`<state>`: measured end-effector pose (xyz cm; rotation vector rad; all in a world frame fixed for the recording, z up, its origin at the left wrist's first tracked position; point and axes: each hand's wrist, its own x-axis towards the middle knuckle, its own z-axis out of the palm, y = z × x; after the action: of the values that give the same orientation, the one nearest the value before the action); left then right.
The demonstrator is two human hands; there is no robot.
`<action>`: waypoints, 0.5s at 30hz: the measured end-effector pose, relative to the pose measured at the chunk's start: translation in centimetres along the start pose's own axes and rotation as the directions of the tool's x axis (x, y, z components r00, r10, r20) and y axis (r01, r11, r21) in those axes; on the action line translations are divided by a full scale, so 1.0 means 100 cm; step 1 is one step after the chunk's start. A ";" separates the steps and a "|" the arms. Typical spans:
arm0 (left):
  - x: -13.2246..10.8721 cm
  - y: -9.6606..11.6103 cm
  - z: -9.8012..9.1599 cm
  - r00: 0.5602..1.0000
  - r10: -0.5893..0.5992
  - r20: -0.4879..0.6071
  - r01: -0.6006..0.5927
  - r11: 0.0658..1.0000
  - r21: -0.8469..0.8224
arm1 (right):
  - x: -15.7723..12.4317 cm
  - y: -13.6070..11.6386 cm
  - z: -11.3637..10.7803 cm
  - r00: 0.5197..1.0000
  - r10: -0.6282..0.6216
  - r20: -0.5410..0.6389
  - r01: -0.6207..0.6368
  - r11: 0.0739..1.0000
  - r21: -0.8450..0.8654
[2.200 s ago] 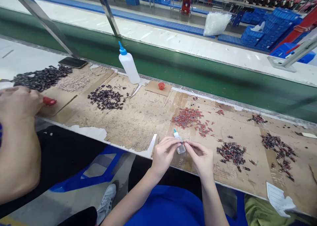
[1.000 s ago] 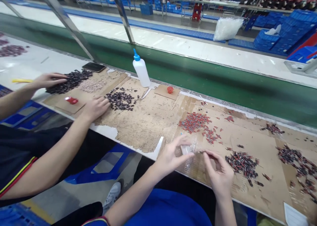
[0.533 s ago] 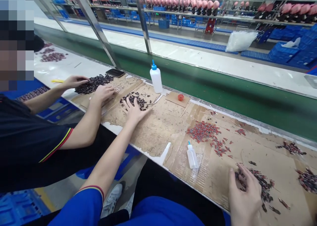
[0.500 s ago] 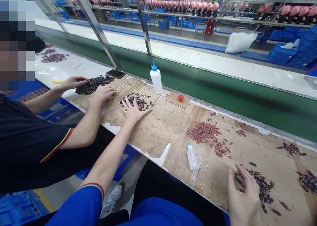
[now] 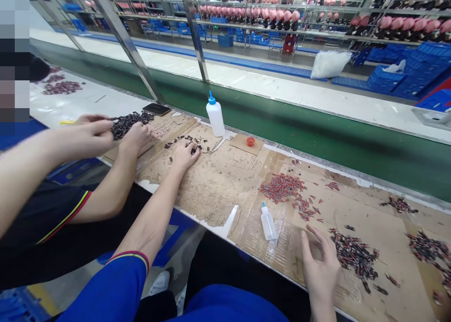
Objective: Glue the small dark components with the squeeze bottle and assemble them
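My left hand (image 5: 185,156) is curled over small dark pieces (image 5: 195,148) on the cardboard, its fingers drawn in around a cluster of them. More such pieces lie scattered just beyond it. Near the front edge, my right hand (image 5: 321,262) is curved with thumb and fingers apart, and nothing shows between them. Right beside it spreads a pile of small black-and-red parts (image 5: 355,255). Farther back is a heap of red parts (image 5: 283,187). A small clear squeeze bottle (image 5: 268,224) with a blue tip lies between the hands, nearer the right one.
A larger white bottle (image 5: 215,118) stands at the back, near a red cap (image 5: 250,141). At left, a co-worker's hand (image 5: 136,136) works by a black heap (image 5: 127,124), and another blurred arm (image 5: 66,141) reaches in. A phone (image 5: 157,109) lies behind.
My left hand has gone from spread flat to curled in over the dark pieces. My right hand has shifted left, off the black-and-red pile. A blurred arm has entered at left.
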<state>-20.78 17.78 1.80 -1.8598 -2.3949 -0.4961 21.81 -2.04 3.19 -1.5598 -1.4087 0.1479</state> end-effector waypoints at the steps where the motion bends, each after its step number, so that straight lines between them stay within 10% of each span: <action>1: -0.001 0.002 -0.002 1.000 -0.005 0.003 0.005 1.000 0.011 | -0.001 -0.002 0.001 1.000 0.011 0.009 -0.011 1.000 0.022; 8: -0.016 0.030 -0.019 0.995 0.089 0.050 -0.090 0.996 0.018 | -0.009 -0.020 0.015 0.990 -0.017 0.143 0.006 0.997 0.074; 15: -0.100 0.112 -0.015 0.896 0.431 0.108 -0.418 0.900 -0.125 | -0.016 -0.028 0.060 0.965 -0.120 0.235 0.142 0.986 -0.082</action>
<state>-7.65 10.45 3.11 -2.4412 -1.9633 -0.4668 15.43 -0.41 1.38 -1.5616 -1.7190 0.1857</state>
